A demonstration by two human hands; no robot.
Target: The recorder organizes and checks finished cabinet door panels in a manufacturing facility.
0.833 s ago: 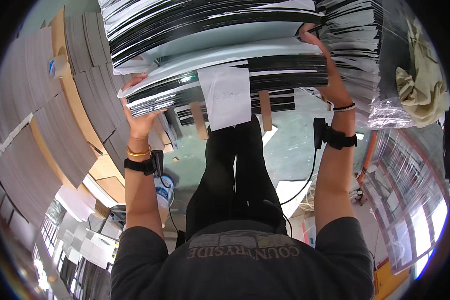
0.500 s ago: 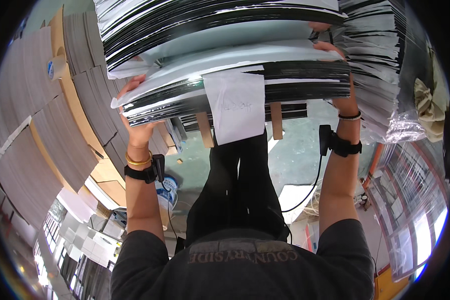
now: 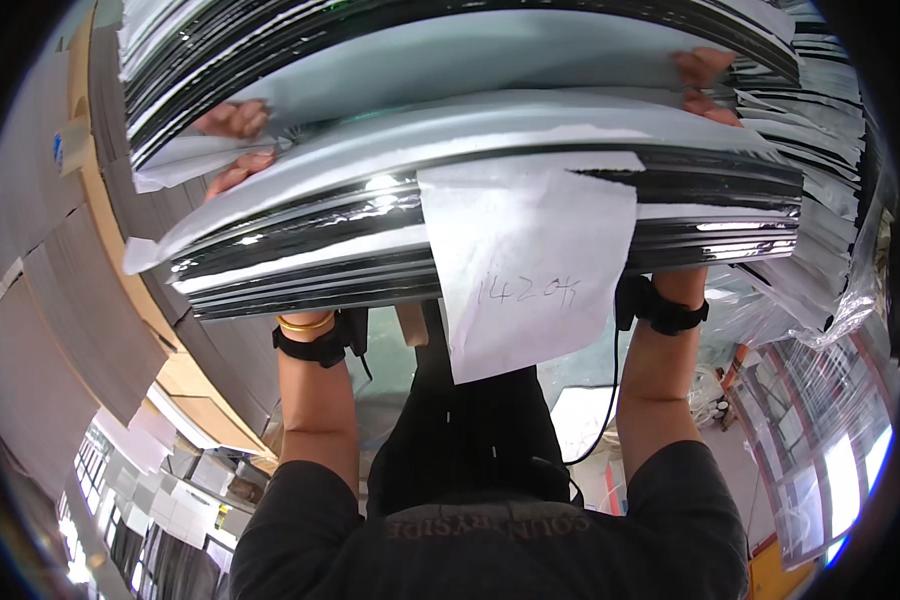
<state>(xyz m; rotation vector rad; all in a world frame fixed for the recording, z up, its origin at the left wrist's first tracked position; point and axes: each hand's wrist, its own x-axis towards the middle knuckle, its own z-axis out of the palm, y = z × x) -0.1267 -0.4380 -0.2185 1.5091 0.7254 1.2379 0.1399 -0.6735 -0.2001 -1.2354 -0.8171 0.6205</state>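
A thick stack of glossy black and white sheets (image 3: 350, 240) spans the space before me, raised over my legs. My left hand (image 3: 242, 172) grips its left end, with fingertips over the top white sheet and the rest hidden beneath. At the right end, my right hand (image 3: 712, 107) clasps the stack the same way. From the stack's near face hangs a white paper slip (image 3: 525, 260) with handwriting. Beyond it, a larger pile of similar sheets (image 3: 450, 45) has a shiny surface, where finger shapes that look like reflections of my hands appear.
Tall stacks of grey board (image 3: 95, 310) stand on the left beside a wooden plank (image 3: 105, 215). More loose-edged sheets (image 3: 805, 130) are piled at the right. Clear plastic film (image 3: 810, 310) lies below them, near a rack with transparent panels (image 3: 820, 420).
The held stack has come up closer and appears larger, with its near edge lower in view. My wrists are now partly behind it. The paper slip has swung and faces up more.
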